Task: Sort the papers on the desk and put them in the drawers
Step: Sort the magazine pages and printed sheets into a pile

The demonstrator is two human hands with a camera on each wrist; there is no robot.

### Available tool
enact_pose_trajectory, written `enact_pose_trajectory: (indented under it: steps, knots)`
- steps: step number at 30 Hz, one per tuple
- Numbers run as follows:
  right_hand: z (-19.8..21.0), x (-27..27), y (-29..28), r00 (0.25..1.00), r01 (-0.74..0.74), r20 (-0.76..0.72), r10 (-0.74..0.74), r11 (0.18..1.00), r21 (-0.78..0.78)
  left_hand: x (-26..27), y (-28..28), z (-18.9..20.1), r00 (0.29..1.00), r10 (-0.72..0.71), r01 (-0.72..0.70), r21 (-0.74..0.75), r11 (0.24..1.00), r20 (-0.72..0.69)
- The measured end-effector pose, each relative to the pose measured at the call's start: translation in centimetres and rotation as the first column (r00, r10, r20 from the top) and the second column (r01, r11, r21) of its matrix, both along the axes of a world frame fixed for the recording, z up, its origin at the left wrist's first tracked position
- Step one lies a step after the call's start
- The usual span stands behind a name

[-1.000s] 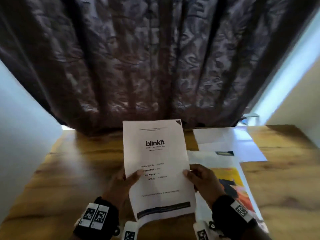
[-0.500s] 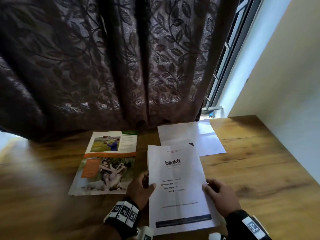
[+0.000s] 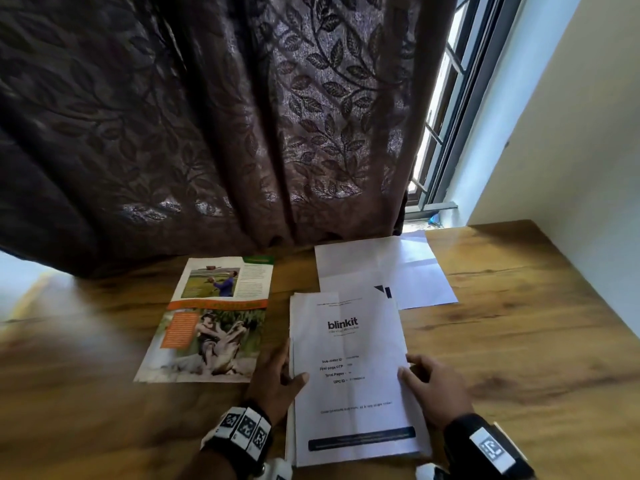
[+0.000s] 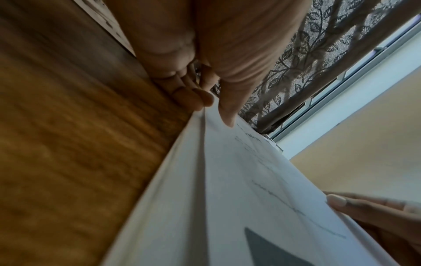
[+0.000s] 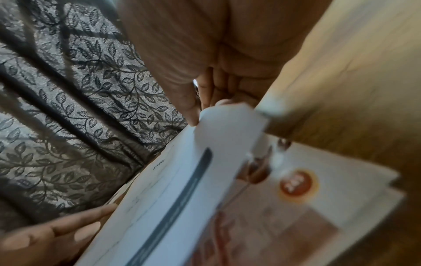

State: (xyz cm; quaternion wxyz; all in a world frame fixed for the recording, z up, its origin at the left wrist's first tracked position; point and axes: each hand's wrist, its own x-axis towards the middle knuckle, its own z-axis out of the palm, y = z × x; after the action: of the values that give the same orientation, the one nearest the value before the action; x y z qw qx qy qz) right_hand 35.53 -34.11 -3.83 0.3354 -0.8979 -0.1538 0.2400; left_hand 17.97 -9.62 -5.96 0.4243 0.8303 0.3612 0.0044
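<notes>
I am holding the white sheet point(image 3: 349, 375) headed "blinkit", with lines reading "Total Pages" and "UPC ID", near the table's point(image 3: 519, 341) front edge; its long axis is running from me toward the curtain point(image 3: 207, 116), heading at the far end. My left hand point(image 3: 277, 379) is pinching its left edge, thumb on top, and my right hand point(image 3: 434, 389) is gripping its right edge. A colour magazine page point(image 3: 211, 320) is lying to its left, and folded blank sheets point(image 3: 384, 268) are lying beyond it near the back edge.
</notes>
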Motion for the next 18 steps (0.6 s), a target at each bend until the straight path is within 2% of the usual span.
enact_pose_trajectory:
  steps: [11,18]
  knots:
    - [0.1,-1.1,-0.2,0.990,-0.033,0.130,0.046,0.994,-0.100,-0.1,0.7,-0.6,0.997,-0.042,0.050,0.144,0.988,-0.059]
    - [-0.7,-1.7,-0.9,0.982,-0.041,0.180,0.060,0.993,-0.109,-0.5,1.1,-0.9,0.987,-0.150,0.156,0.105,0.982,-0.064]
